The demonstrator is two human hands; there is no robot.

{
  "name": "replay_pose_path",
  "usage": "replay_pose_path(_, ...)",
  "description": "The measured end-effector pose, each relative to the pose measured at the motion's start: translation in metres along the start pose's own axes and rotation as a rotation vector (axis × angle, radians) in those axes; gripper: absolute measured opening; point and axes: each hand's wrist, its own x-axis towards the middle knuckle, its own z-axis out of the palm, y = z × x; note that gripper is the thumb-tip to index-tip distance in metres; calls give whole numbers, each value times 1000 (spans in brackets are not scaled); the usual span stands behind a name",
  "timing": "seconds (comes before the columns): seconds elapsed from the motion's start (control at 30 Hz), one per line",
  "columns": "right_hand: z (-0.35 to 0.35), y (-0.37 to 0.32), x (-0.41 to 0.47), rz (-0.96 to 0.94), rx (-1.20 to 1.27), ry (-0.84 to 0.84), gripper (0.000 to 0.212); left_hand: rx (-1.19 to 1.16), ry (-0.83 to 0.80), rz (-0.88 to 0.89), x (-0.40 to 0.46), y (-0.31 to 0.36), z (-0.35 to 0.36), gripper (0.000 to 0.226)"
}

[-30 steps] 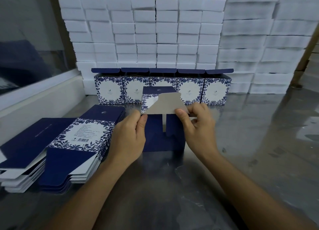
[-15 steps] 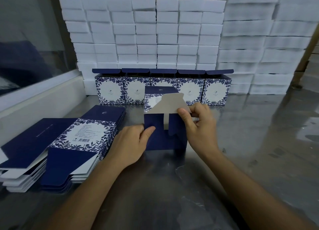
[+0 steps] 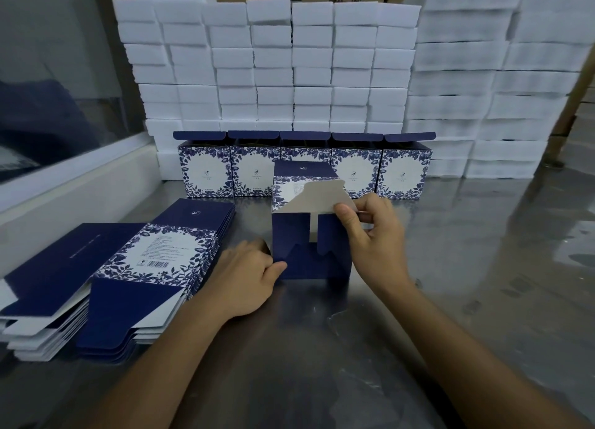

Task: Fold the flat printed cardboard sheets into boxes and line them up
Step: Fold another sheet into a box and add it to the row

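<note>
Fingers of right hand pinch the grey-backed flap at its right edge, thumb on the near side, other fingers curled behind. Flap stands raised, tilted up and far-left from the pinch, its hinge line running left-right along the top of the half-built box. That's the key relation imo: flap lies above the slotted dark-blue panels, so closing it likely means swinging it down and toward the near side, tab into the slot just below the thumb.

Left hand sits lower, at the box's near-left bottom corner; thumb tip touches the blue face, fingers curled round the left side, bracing it on the desk.

Box stands on the desk, between both hands, right hand nearer the flap.

Farther out: row of finished boxes w/ lids up just behind; stack of flat sheets left of the left hand; white foam blocks stacked at the far side.
</note>
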Motion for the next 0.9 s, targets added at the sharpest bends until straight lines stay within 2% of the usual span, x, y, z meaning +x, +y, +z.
replay_pose_path(0.17,-3,-1,1,15,82,-36,21,-253,108,-43,-1,-2,2,52)
replay_pose_path(0.3,-4,4,2,39,171,-56,25,-427,271,-48,-1,2,1,43)
replay_pose_path(0.43,-5,8,3,50,150,-107,7,-609,368,-59,-2,6,1,40)
replay_pose_path(0.53,-4,12,2,8,81,-100,24,-693,455,-14,-3,11,-3,40)
replay_pose_path(0.6,-4,11,1,-44,34,-79,26,-678,489,27,-3,14,-5,40)
replay_pose_path(0.73,-2,8,0,-190,-91,-30,8,-484,611,61,-3,18,-7,31)
replay_pose_path(0.9,10,-9,-6,-370,-314,-37,9,-370,687,32,-2,26,-8,26)
